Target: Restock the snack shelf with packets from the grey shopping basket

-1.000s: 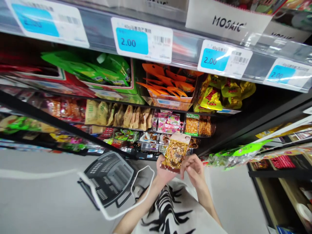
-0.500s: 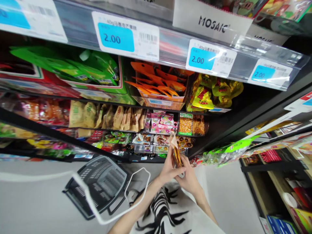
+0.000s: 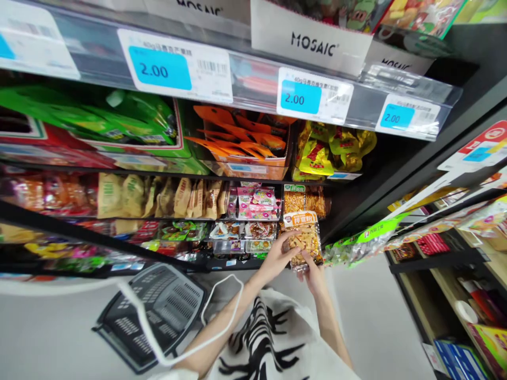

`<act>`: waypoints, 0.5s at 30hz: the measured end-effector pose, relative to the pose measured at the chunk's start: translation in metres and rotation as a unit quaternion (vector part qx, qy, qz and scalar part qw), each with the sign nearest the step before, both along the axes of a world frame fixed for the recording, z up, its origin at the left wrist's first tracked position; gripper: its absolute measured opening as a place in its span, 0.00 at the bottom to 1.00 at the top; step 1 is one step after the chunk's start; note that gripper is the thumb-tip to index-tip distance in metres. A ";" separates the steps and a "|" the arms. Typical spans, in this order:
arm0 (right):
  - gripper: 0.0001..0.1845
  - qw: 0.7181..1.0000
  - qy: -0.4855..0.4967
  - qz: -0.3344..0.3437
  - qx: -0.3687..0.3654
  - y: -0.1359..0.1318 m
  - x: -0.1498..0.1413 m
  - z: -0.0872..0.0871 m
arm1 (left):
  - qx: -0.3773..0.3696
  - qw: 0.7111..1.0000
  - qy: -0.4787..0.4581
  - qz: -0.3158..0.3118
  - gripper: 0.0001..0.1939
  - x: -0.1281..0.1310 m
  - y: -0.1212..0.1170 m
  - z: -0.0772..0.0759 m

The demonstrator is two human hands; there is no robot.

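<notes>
A clear snack pack (image 3: 311, 235) with an orange-and-white label across its top faces me, held up before the lower shelves. My left hand (image 3: 282, 254) grips its left side, fingers lying over the front. At the bottom right corner my right hand (image 3: 312, 272) is closed on the same pack, thumb on the front. Just behind it on the shelf stand similar packs with a green label (image 3: 293, 198). Pink candy packs (image 3: 258, 201) sit to their left.
A dark shopping basket (image 3: 158, 311) is on the floor at left, with a white cord (image 3: 138, 306) crossing in front. Brown paper bags (image 3: 134, 192), orange pouches (image 3: 245, 134) and yellow bags (image 3: 317, 155) fill the shelves. A price-tag rail (image 3: 253, 79) juts out above. Hanging green packs (image 3: 364, 240) line the right.
The snack pack, edge-on before, has been turned so its labelled front faces me. Both hands have shifted slightly right with it, and the view has swung a little to the right.
</notes>
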State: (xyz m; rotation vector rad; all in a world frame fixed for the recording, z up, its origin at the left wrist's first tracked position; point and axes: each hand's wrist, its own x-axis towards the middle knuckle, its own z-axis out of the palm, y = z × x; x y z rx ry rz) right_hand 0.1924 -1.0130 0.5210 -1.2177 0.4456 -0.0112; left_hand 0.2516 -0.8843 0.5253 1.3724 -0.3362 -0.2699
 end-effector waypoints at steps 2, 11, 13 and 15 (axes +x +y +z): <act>0.24 0.999 0.021 0.002 0.029 -0.009 0.006 0.003 | 0.020 0.999 -0.022 -0.015 0.22 0.012 -0.005 0.001; 0.25 0.998 0.006 -0.021 0.054 -0.033 0.003 -0.015 | 0.168 0.966 -0.137 0.139 0.22 0.094 -0.055 0.015; 0.24 0.998 0.037 -0.005 0.041 -0.034 -0.010 -0.028 | 0.258 0.943 -0.148 0.147 0.23 0.118 -0.070 0.020; 0.23 0.997 0.056 0.016 0.040 -0.032 -0.022 -0.040 | 0.330 0.922 -0.146 0.140 0.22 0.140 -0.086 0.023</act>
